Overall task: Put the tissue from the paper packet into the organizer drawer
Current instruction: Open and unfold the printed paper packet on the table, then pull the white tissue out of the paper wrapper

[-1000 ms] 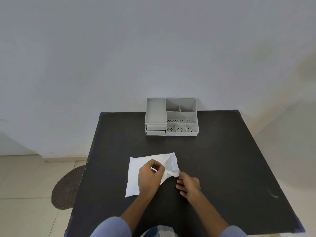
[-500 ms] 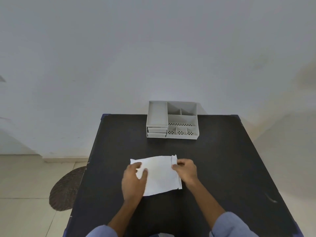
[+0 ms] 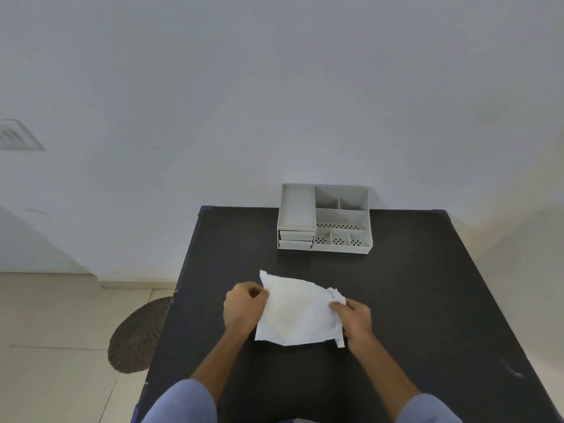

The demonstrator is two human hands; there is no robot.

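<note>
The white paper packet (image 3: pixel 297 312) is held over the near middle of the black table (image 3: pixel 412 300), gripped at its left edge by the closed left hand (image 3: pixel 244 309) and at its crumpled right edge by the closed fingers of the right hand (image 3: pixel 354 319). The tissue itself cannot be told apart from the packet. The grey organizer (image 3: pixel 325 219) is placed well apart at the far edge, and its two drawers (image 3: pixel 296 239) at the left front are seen shut.

I see both hands gripping the crumpled white paper packet (image 3: pixel 297 312) above the black worktop (image 3: pixel 427 300): left hand (image 3: pixel 244 308) pinching its left edge, right hand (image 3: pixel 354 319) closed on the torn right end. Grey plastic compartmented organizer (image 3: pixel 325 219) sits well apart at the far edge, against the wall, both drawers (image 3: pixel 296 239) closed.
</note>
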